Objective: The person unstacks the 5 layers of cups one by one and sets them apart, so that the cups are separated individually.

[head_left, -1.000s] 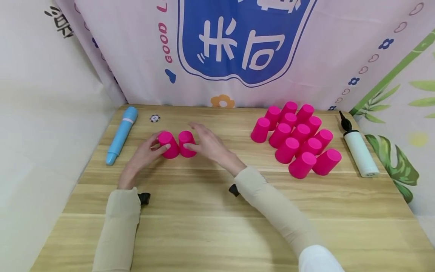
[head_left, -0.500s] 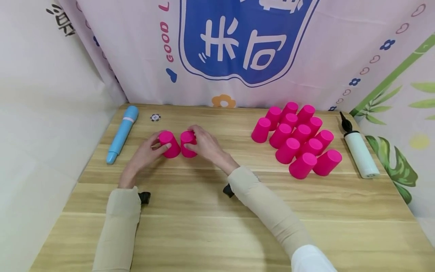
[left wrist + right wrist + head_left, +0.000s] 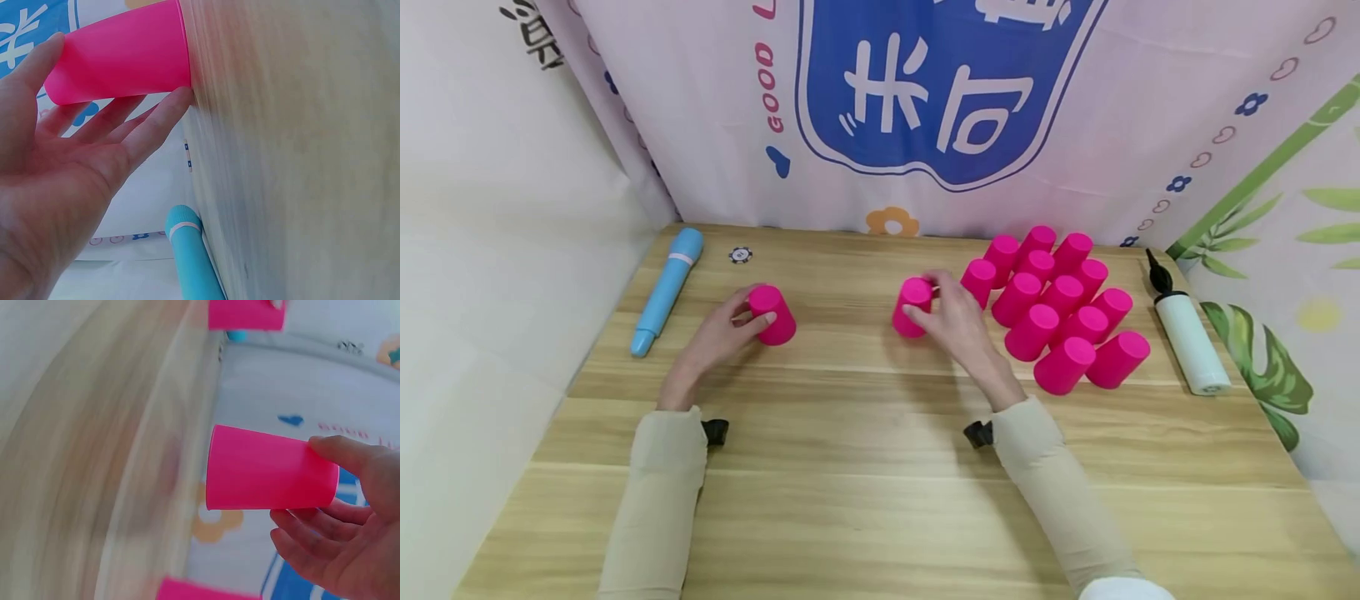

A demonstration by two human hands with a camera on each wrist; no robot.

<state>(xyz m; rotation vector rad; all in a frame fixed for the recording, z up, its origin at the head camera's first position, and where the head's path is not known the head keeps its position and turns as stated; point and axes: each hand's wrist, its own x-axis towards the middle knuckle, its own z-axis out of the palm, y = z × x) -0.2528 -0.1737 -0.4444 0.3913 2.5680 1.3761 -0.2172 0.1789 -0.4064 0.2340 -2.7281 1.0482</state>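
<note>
In the head view, my left hand [image 3: 715, 340] holds an upside-down pink cup [image 3: 772, 317] on the left of the table. The left wrist view shows the thumb on one side of that cup [image 3: 125, 56] and the fingers on the other, its rim at the wood. Farther right, my right hand [image 3: 962, 327] grips a second pink cup [image 3: 912, 310], also mouth down. A narrow gap seems to part this cup [image 3: 269, 469] from the tabletop in the right wrist view. Just right of that hand stands a cluster of several upside-down pink cups [image 3: 1033, 333].
A blue microphone-shaped object [image 3: 667, 292] lies at the table's left edge, near a small poker chip [image 3: 741, 255]. Along the right edge lies a white hand pump [image 3: 1192, 342] with a black nozzle. A printed cloth [image 3: 722, 150] hangs behind the wooden table [image 3: 850, 500].
My right hand has closed round the second cup and carried it rightward, away from the first cup and close to the cluster. My left hand stays on its cup.
</note>
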